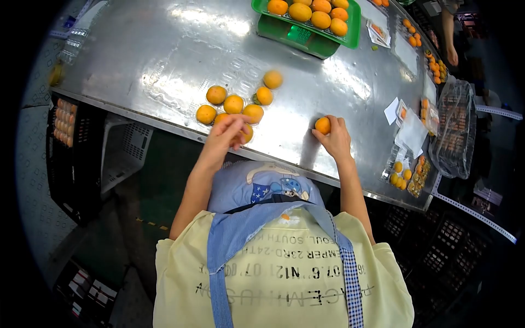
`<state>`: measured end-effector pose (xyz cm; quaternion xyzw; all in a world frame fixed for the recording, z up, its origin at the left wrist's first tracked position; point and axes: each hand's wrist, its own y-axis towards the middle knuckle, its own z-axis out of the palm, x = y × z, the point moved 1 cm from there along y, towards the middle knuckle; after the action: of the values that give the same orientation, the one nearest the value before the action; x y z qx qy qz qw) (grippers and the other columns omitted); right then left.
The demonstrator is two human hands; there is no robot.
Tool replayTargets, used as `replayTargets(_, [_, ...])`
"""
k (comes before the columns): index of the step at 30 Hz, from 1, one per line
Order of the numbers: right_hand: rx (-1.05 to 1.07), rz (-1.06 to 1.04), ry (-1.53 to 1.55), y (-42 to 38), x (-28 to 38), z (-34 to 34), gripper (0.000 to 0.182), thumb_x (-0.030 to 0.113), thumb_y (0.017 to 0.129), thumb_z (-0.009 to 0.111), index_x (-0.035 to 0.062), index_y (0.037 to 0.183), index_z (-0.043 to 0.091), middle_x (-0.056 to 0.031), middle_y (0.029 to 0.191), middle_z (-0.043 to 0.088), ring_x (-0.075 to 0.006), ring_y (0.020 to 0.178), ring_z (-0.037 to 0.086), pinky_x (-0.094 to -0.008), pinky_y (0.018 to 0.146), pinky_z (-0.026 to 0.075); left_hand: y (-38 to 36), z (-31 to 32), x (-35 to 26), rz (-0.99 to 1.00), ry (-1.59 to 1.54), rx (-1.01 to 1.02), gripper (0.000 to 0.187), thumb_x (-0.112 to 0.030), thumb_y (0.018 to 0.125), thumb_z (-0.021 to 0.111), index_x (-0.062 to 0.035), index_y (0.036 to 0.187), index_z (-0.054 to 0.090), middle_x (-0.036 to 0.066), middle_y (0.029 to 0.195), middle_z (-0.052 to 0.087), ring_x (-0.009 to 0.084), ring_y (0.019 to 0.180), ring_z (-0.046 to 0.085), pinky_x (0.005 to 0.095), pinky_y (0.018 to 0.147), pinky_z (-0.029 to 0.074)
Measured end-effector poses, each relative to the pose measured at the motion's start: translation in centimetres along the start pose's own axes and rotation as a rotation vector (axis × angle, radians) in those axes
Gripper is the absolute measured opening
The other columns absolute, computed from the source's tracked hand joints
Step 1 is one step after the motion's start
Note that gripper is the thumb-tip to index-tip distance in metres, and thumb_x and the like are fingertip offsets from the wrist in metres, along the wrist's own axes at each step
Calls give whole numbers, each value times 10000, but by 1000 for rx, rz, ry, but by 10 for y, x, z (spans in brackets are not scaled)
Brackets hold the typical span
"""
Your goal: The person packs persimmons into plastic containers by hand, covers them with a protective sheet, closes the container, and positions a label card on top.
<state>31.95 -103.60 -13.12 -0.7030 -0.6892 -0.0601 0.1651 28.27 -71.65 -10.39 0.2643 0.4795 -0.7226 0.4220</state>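
My right hand (336,138) holds an orange persimmon (322,126) between thumb and fingers, just above the metal table or touching it; I cannot tell which. My left hand (227,134) hovers at the near side of a loose group of persimmons (233,104), its fingers loosely bent and apart. One persimmon (247,133) lies partly hidden behind those fingers, and another (220,118) peeks out above the knuckles. A green leafy cap shows on one persimmon (264,96) at the group's right. The farthest persimmon (273,79) looks blurred. Clear moulded plastic trays (164,82) lie around and beside the group.
A green scale (298,37) with a lit display carries a green tray (354,27) of persimmons. Papers (411,134), packed fruit (402,175) and a clear plastic bag (453,128) line the right side. A co-worker's arm (448,38) is beyond. Crates (123,145) stand below left.
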Motion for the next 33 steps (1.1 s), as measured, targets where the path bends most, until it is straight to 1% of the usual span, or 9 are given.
replayTargets(7, [0, 67, 90, 5, 1, 2, 535, 317, 706, 760, 65, 1129, 552, -136, 1084, 556, -321, 894, 606, -400, 756, 509, -9, -76, -11, 194, 116, -435, 220, -185, 948, 546, -39, 1101, 610, -6, 817, 580, 30, 636, 497, 162, 523, 361])
replayTargets(10, [43, 11, 235, 12, 6, 2, 536, 266, 690, 796, 52, 1126, 568, -131, 1078, 565, -243, 883, 595, -341, 741, 495, -8, -89, -13, 192, 201, -499, 212, -163, 944, 545, -28, 1093, 613, -4, 817, 593, 31, 639, 486, 162, 525, 361])
replayTargets(14, [80, -161, 503, 39, 63, -8, 529, 235, 699, 795, 48, 1139, 568, -116, 1052, 575, -216, 852, 579, -307, 735, 486, 3, -85, -13, 163, 304, -533, 193, -149, 929, 556, -60, 1087, 621, 3, 855, 599, 40, 646, 493, 173, 549, 381])
replayTargets(16, [-10, -369, 430, 60, 100, -8, 524, 246, 693, 787, 51, 1130, 575, -113, 1029, 579, -231, 852, 582, -324, 753, 484, 12, -83, -10, 208, 389, -535, 192, -142, 923, 560, -55, 1083, 622, 12, 873, 603, 52, 653, 503, 188, 573, 403])
replayTargets(19, [60, -470, 395, 85, 153, -8, 475, 241, 716, 746, 58, 1122, 581, -142, 1035, 585, -321, 944, 569, -390, 835, 466, 18, -80, -14, 215, 462, -549, 192, -135, 918, 564, -39, 1073, 621, 26, 899, 607, 68, 667, 516, 212, 606, 430])
replayTargets(22, [78, -543, 334, 102, 179, 7, 467, 247, 711, 748, 50, 1103, 591, -137, 1028, 599, -321, 960, 563, -397, 850, 448, 16, -84, -19, 207, 563, -605, 195, -128, 902, 576, -47, 1073, 627, 35, 913, 616, 90, 685, 528, 236, 621, 440])
replayTargets(26, [-124, -535, 326, 104, 181, 16, 404, 204, 721, 740, 55, 1071, 604, -133, 1023, 606, -315, 980, 561, -396, 856, 442, 9, -93, -18, 278, 718, -684, 187, -130, 895, 593, -53, 1056, 645, 1, 891, 608, 74, 667, 485, 218, 598, 418])
replayTargets(30, [-29, -469, 421, 91, 151, 13, 344, 163, 732, 724, 57, 1041, 614, -129, 988, 619, -318, 925, 582, -387, 806, 471, 9, -90, -12, 321, 714, -649, 173, -96, 877, 611, -60, 1039, 658, -8, 867, 599, 71, 657, 468, 219, 582, 410])
replayTargets(33, [20, -539, 415, 62, 131, 22, 295, 145, 742, 708, 64, 1011, 617, -117, 931, 624, -315, 848, 603, -386, 736, 495, 10, -79, -13, 340, 836, -612, 182, -88, 848, 622, -66, 1025, 657, 38, 841, 579, 133, 641, 485, 265, 600, 428])
